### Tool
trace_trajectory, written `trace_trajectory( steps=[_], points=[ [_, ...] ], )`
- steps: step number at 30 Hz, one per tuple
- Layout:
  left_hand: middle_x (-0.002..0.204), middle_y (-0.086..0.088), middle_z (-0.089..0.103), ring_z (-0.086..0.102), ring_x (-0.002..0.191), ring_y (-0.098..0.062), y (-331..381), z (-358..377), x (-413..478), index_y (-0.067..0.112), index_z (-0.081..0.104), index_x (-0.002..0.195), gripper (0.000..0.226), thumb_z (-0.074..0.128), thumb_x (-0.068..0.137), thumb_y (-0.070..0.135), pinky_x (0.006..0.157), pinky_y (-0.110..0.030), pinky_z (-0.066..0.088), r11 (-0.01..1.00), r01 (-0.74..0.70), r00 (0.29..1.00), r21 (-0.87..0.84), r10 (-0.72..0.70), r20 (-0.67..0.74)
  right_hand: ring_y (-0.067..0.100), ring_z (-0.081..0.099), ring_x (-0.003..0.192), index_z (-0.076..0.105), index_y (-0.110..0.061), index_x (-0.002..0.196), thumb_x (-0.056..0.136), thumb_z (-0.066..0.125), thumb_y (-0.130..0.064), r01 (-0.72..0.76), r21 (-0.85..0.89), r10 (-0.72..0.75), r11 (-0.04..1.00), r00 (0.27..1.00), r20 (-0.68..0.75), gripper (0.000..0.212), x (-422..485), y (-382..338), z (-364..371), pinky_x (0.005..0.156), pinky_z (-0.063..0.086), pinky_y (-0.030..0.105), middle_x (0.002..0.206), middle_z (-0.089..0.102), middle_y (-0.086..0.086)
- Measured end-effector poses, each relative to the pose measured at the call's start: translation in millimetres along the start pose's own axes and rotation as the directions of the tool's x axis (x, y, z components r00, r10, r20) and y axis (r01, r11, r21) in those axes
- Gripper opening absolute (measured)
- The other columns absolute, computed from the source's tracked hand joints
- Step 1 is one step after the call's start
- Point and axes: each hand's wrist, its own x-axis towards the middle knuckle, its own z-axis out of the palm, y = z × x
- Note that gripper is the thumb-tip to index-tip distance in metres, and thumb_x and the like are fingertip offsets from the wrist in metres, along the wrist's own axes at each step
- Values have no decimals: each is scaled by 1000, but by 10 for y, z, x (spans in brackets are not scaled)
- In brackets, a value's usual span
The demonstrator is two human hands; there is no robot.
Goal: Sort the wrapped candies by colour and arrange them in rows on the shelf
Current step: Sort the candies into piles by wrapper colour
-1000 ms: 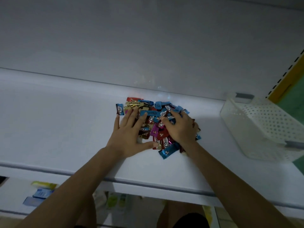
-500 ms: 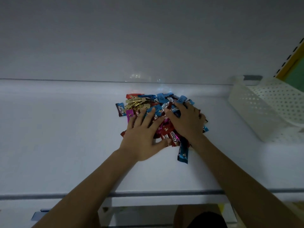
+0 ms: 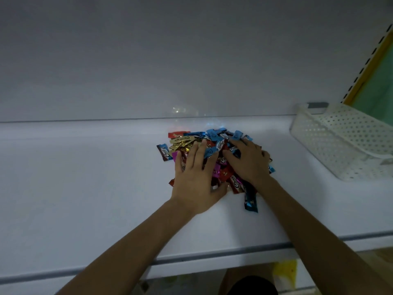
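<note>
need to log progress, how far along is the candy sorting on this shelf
Early. Done: the mixed heap of blue, red, gold and magenta wrapped candies lies on the white shelf, left of the white perforated plastic basket. In hand: the left hand and right hand rest spread on the heap. Left: all the sorting; no colour groups or rows show.

So over the last second the left hand (image 3: 196, 179) slid right, off the shelf and onto the candy pile (image 3: 221, 144), fingers spread over the gold and blue ones. The blue candy (image 3: 251, 202) at the front swung from slanted to pointing straight out. A magenta candy (image 3: 174, 156) now peeks out left of that hand.
</note>
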Motion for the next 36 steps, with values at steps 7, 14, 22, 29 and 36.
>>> trace_trajectory(
  steps=[7,14,22,29,36],
  points=[
    [159,-1,-24,-24,145,-30,-226,-45,340,43,5,151,101,45,69,86,110,-67,-9,995,97,948,-18,-86,306,20,27,141,46,-39,137,81,40,-57,31,93,-25,995,997,-67,59,-30,36,-16,116,10,48,152,34,4],
    [144,-1,48,33,138,-29,-353,72,309,34,55,133,86,36,65,83,102,-56,33,980,65,998,-190,-61,25,16,39,134,61,-32,124,87,45,-55,59,171,-42,983,994,-101,47,12,77,16,115,18,43,144,46,1],
    [105,-5,67,65,94,-29,-397,106,275,19,69,118,47,67,74,34,71,-45,56,970,-102,980,-222,60,-191,19,50,125,58,-29,128,87,58,-50,103,297,-50,949,982,-181,46,0,128,54,108,33,49,132,57,2],
    [87,3,61,57,77,-13,-388,94,271,21,73,110,31,63,84,35,59,-23,46,938,-43,972,-345,-41,-231,17,45,130,63,-31,121,87,59,-50,102,278,-58,955,985,-164,39,3,116,27,113,26,49,138,52,2],
    [114,12,63,56,110,-5,-489,52,268,30,68,115,27,66,89,29,94,-31,49,637,174,942,-751,-329,-60,16,42,131,61,-31,123,76,39,-74,136,190,-100,972,978,-185,68,-7,23,-79,116,11,47,136,54,1]
  ],
)
